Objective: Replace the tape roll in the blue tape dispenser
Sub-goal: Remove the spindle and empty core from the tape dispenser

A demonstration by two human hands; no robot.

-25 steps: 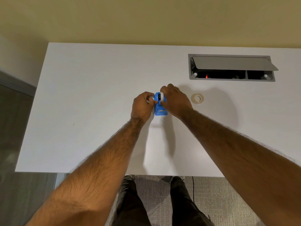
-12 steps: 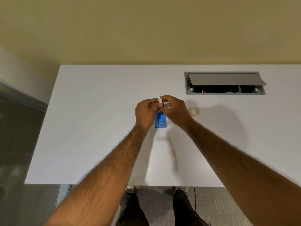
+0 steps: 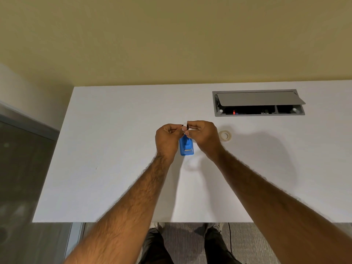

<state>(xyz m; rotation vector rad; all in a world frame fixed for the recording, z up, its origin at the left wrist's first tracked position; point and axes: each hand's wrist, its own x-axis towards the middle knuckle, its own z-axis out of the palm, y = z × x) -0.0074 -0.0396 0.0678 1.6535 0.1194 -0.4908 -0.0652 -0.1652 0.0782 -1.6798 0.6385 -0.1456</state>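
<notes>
Both hands, the left hand (image 3: 167, 139) and right hand (image 3: 202, 135), had lifted a small white-and-black spool (image 3: 185, 127) off the blue plastic tape dispenser (image 3: 186, 148), pinching it; removal seemed done.

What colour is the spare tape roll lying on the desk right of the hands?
Pale cream, nearly see-through, with a white core: tape roll, shown in the head view.

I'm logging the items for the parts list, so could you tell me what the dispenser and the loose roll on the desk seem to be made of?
Dispenser: probably moulded plastic, given its uniform bright blue and smooth, rounded edges. Loose roll: looks like clear glossy tape, pale and translucent; its core material is too small to tell.
</notes>
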